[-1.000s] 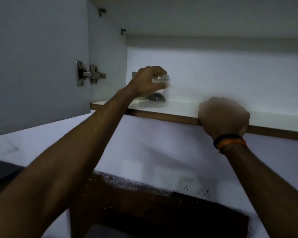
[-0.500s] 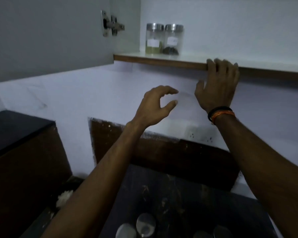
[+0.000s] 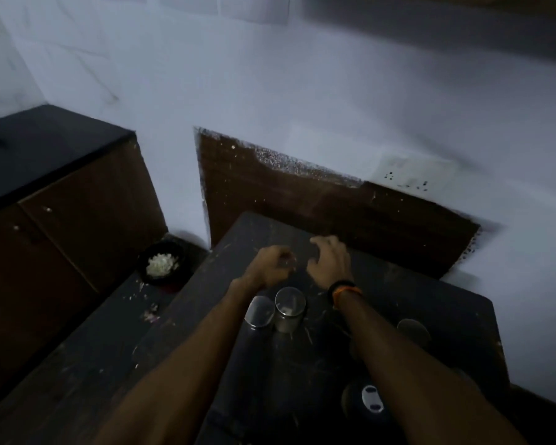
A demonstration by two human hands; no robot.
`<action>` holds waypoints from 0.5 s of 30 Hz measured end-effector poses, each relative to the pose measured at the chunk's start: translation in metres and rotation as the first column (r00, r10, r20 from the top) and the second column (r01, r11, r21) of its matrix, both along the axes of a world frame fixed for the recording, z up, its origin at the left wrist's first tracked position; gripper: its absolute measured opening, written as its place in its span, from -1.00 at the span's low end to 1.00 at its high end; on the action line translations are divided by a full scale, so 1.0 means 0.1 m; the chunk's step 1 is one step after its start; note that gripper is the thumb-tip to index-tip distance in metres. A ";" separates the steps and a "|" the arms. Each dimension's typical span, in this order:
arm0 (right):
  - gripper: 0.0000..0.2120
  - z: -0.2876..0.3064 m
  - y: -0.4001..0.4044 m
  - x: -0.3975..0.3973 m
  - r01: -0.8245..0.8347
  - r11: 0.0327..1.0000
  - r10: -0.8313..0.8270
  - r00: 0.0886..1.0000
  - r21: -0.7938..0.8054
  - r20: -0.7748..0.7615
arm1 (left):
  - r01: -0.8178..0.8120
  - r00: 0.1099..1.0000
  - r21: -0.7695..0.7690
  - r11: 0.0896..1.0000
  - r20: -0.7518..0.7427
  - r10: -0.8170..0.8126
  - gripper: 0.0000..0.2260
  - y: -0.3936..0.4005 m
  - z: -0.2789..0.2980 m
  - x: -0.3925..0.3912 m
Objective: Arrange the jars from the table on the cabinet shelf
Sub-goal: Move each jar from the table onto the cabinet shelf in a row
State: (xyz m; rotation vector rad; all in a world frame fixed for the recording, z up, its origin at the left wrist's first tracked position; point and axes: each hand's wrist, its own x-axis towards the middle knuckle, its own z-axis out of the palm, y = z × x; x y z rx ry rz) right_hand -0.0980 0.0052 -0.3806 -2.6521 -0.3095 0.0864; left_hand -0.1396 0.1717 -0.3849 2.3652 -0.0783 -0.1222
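Two steel-lidded jars stand touching each other on the dark counter, between the person's forearms. Another rounded lid, dim and hard to read, sits right of the pair, beyond the right forearm. The cabinet shelf is not clearly in view; only a dark blurred band crosses the top right corner.

Step in hand, as judged: reaching down for the next jar to carry up. Both hands hover past the jar pair, on its wall side, and neither touches a jar.

Left hand: grip loosely curled, fingers bent inward, holding nothing that can be made out; some blur here. Right hand: grip half open, fingers spread and hooked downward, empty. A black and orange band sits on the right wrist.

Next move likely calls for drawing a hand back toward the jar pair, closing round one jar below its lid, and lifting straight up so its neighbour is not knocked.

Left of the jar pair, off the counter and lower down, a dark bowl holds white crumbled bits.
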 end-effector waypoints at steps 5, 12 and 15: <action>-0.41 -0.54 0.11 -0.31 -0.046 0.997 0.035 0.983 -0.058 -0.179 | -0.064 0.992 -0.067 0.996 -0.117 0.056 -0.72 -0.01 -0.53 -0.33; -0.25 -0.92 0.13 -0.47 -0.077 0.990 0.025 0.923 -0.121 -0.384 | -0.112 0.979 -0.133 0.985 -0.185 0.086 -0.82 -0.04 -0.89 -0.45; -0.15 -1.02 0.13 -0.49 -0.117 0.982 0.044 0.907 -0.151 -0.419 | -0.123 0.983 -0.114 0.986 -0.152 0.105 -0.80 -0.07 -0.98 -0.47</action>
